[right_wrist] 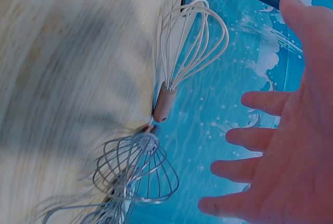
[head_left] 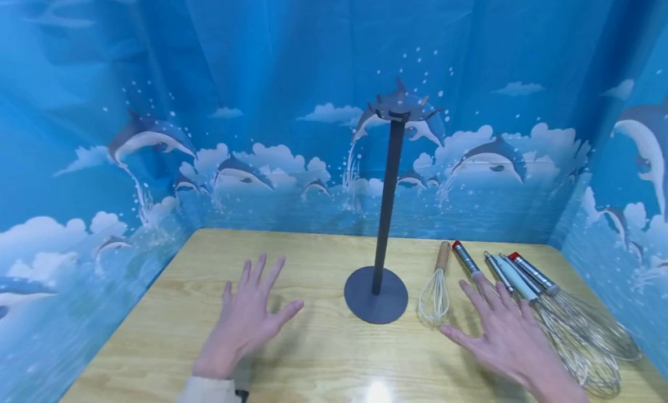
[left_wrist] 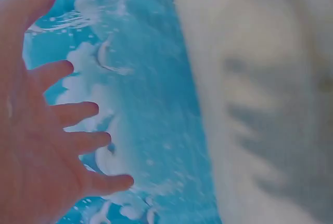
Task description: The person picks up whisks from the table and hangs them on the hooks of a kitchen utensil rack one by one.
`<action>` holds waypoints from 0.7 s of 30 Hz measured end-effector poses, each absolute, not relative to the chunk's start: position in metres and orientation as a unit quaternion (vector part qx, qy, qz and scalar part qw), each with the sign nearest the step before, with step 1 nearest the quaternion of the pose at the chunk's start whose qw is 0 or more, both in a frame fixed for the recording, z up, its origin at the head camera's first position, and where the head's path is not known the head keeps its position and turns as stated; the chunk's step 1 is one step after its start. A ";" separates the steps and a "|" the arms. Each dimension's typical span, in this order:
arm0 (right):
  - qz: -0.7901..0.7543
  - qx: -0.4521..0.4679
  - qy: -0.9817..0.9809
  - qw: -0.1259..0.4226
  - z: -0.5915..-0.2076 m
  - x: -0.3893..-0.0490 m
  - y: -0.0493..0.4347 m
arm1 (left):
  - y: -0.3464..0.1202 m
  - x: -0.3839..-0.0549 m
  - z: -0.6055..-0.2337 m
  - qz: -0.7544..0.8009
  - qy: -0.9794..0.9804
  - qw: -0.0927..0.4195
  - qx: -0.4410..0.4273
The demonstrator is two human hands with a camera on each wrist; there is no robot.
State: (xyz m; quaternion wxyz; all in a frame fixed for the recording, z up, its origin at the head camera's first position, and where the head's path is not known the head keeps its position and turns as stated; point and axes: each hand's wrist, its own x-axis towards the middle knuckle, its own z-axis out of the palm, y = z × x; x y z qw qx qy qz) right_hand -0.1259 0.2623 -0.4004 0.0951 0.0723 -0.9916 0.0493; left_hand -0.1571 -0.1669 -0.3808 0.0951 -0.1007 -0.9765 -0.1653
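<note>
My left hand (head_left: 249, 319) hovers over the left part of the table with its fingers spread, holding nothing. Its palm and straight fingers show in the left wrist view. Over the right side, my right hand (head_left: 503, 333) is spread as well, with nothing in its grasp, and partly covers the whisks behind it. Nearest its thumb lies a small whisk (head_left: 434, 296) with a wooden handle and pale wires. Several larger whisks (head_left: 579, 319) with metal or light blue handles lie bunched at the right. Between the hands stands a black rack (head_left: 388, 206) with hooks at its top.
The rack's round base (head_left: 376, 310) sits on the light wooden table (head_left: 313, 258). A blue curtain (head_left: 313, 55) printed with dolphins and clouds closes off the back and both sides. Large whisk wires reach toward the table's right edge.
</note>
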 end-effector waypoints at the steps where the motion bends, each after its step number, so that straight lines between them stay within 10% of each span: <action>1: 0.054 0.076 -0.991 0.098 -0.400 -0.127 0.261 | -0.166 -0.160 -0.375 -0.178 -0.972 0.108 -0.108; 12: 0.119 0.100 -0.977 0.145 -0.390 -0.141 0.241 | -0.140 -0.197 -0.284 -0.311 -0.858 0.323 -0.251; 21: 0.139 0.089 -0.982 0.086 -0.393 -0.156 0.230 | -0.102 -0.214 -0.220 -0.328 -0.789 0.385 -0.349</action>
